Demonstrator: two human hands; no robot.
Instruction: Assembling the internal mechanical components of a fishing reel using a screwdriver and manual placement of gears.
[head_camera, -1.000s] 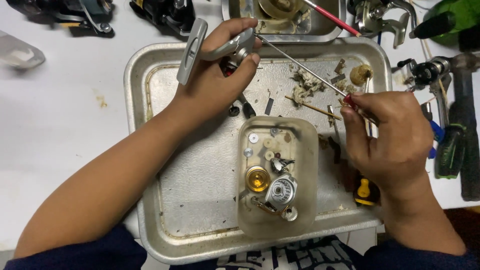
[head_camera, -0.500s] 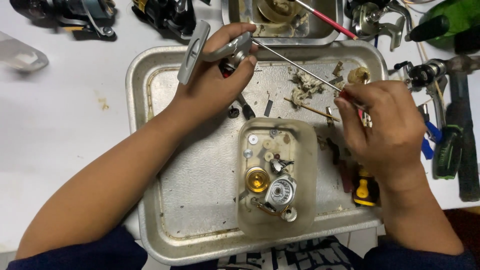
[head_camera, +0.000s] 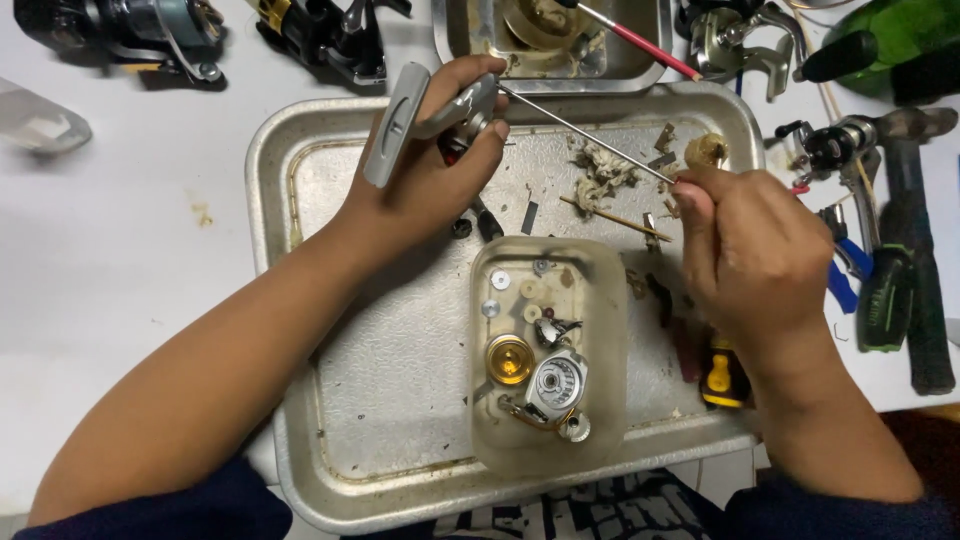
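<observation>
My left hand (head_camera: 425, 180) grips a grey metal reel handle part (head_camera: 420, 115) over the far left of a metal tray (head_camera: 300, 330). My right hand (head_camera: 750, 250) pinches the near end of a thin steel rod (head_camera: 585, 135), whose far tip meets the handle part at my left fingers. Between my hands lie a wad of dirty fibre (head_camera: 600, 175) and a small wooden stick (head_camera: 615, 218). A clear plastic tub (head_camera: 548, 350) in the tray holds washers, a brass gear and a silver round part.
A second small metal tray (head_camera: 655, 60) with a red-handled tool sits at the far edge. Fishing reels (head_camera: 130, 30) lie at the top left and right. A hammer (head_camera: 915, 250), pliers and a green bottle (head_camera: 890, 35) are on the right. A yellow-black tool (head_camera: 722, 375) lies by my right wrist.
My right hand has shifted slightly left and away from me along the rod, which now angles less steeply. My left hand keeps holding the handle part in place.
</observation>
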